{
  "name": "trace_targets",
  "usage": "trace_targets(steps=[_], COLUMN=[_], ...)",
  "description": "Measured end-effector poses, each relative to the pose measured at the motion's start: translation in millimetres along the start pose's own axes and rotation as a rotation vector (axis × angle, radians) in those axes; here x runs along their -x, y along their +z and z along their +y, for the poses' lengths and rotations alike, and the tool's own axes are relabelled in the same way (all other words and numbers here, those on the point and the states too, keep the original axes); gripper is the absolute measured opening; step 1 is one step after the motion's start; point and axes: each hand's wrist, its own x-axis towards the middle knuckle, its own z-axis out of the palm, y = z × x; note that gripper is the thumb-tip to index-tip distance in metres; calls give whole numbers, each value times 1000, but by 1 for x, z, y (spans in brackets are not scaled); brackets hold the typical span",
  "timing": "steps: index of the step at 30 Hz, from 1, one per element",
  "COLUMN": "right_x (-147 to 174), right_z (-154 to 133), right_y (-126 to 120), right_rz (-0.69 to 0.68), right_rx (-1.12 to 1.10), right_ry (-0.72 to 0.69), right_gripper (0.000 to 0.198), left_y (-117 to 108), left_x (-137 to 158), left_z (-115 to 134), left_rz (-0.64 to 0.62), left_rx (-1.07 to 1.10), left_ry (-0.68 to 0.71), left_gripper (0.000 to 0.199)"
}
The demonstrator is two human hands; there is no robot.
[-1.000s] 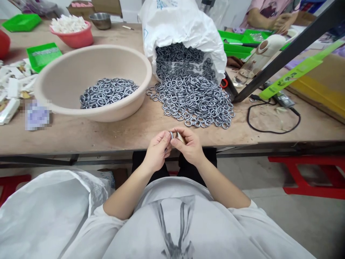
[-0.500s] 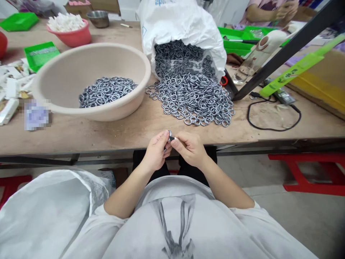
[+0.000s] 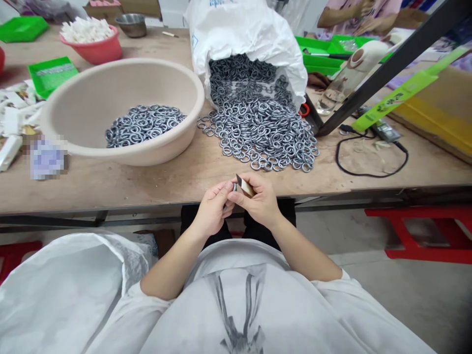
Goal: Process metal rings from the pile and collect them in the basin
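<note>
Just off the table's front edge, my left hand [image 3: 213, 209] pinches a grey ring [image 3: 234, 187] between thumb and fingers. Close beside it, my right hand [image 3: 261, 199] is closed round a small knife [image 3: 245, 186] with a pale handle and a dark, pointed blade tilted up. The fingers of both hands nearly meet. Beyond them a heap of grey rings [image 3: 265, 132] spills from a white sack [image 3: 247, 29] lying on its side. More rings [image 3: 143, 125] lie in a large beige basin [image 3: 125, 152] to the left.
A green tray [image 3: 51, 88] and a pink bowl [image 3: 110, 49] of white pieces stand behind the basin. On the right are a dark metal post [image 3: 368, 83], a black cable [image 3: 368, 172] and a clear bottle [image 3: 335, 93]. Another person's hands [image 3: 368, 19] show far back.
My right hand has turned the knife so its blade points up, away from the ring. My left hand still holds the ring. The view has shifted slightly.
</note>
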Motion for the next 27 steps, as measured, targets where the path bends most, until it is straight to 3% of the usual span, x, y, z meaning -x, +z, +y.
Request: trace_targets(steps=[6, 8, 13, 17, 20, 24, 27], right_x=[-1, -1, 9, 12, 8, -5, -24], right_z=[4, 2, -8, -13, -8, 10, 21], right_y=[4, 0, -4, -1, -4, -17, -24], right_rz=[7, 4, -95, -135, -166, -103, -43], right_rx=[-171, -63, 333, 412, 400, 355, 413], right_ry=[154, 110, -153, -173, -109, 83, 138], right_gripper=[40, 43, 49, 50, 51, 54, 53], left_y=[1, 0, 0, -3, -5, -6, -8], left_x=[2, 2, 2, 2, 4, 11, 11], left_z=[1, 2, 3, 3, 1, -1, 2], left_rz=[-13, -9, 25, 27, -21, -186, -118], left_rx=[-7, -5, 33, 35, 1, -88, -41], left_ry=[12, 18, 55, 50, 59, 46, 42], left_gripper=[45, 47, 47, 43, 43, 46, 44])
